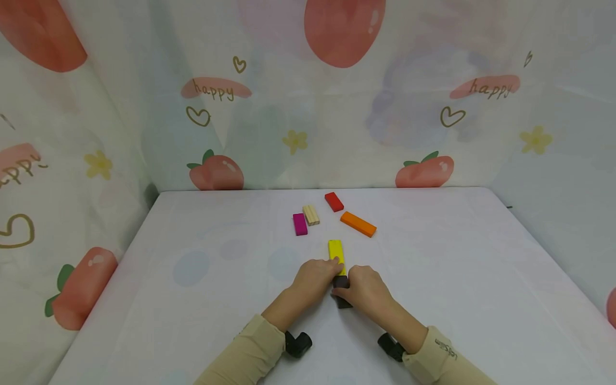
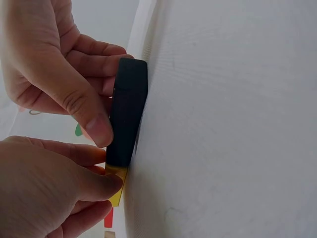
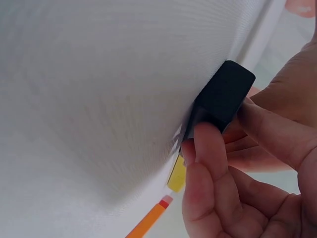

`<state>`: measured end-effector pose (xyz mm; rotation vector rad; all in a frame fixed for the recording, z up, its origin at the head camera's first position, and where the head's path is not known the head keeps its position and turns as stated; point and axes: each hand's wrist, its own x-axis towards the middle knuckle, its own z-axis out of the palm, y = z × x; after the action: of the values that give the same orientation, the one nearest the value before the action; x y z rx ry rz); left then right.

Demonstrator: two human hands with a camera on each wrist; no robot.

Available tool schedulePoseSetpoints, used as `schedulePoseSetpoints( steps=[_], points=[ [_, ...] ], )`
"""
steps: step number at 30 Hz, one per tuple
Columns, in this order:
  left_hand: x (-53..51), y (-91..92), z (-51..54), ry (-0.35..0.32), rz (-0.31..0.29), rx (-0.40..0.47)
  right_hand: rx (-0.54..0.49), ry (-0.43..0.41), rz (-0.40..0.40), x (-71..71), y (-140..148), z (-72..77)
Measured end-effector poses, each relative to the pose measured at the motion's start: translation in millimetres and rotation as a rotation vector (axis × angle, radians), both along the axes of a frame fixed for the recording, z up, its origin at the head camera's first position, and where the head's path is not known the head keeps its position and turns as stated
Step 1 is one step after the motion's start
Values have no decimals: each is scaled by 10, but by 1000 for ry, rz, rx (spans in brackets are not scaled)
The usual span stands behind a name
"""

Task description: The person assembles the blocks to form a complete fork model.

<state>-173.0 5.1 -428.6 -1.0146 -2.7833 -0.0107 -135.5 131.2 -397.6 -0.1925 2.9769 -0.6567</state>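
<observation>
My left hand (image 1: 314, 279) pinches the yellow bar (image 1: 335, 249) near its close end, thumb on top. My right hand (image 1: 368, 289) holds the black bar (image 2: 128, 111) between thumb and fingers, and it covers part of it in the head view. Yellow and black meet end to end in one line, pointing away from me. The left wrist view shows the black bar low along the white surface, with the fingers of both hands beside each other at the junction. From the right wrist, the black bar's squared end (image 3: 229, 91) faces the camera. Whether the two bars are fixed together cannot be seen.
Beyond the hands lie a magenta bar (image 1: 300, 224), a ridged beige piece (image 1: 311, 215), a red bar (image 1: 334, 201) and an orange bar (image 1: 358, 224). All rest on the white-covered table (image 1: 433, 256). A patterned cloth (image 1: 337, 117) hangs behind its far edge.
</observation>
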Motion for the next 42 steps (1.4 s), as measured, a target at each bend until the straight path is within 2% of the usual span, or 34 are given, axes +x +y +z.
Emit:
schedulePoseSetpoints(
  steps=[19, 26, 33, 42],
  points=[
    [-8, -21, -17, -14, -15, 49, -12, -51, -34, -29, -19, 4],
    [-8, -15, -5, -25, -7, 32, -7, -50, -33, -19, -21, 11],
    [-7, -37, 13, -8, -26, 34, -7, -43, -37, -15, -18, 11],
    [-40, -58, 46, -20, -30, -2, 7, -99, -59, -23, -20, 20]
  ],
)
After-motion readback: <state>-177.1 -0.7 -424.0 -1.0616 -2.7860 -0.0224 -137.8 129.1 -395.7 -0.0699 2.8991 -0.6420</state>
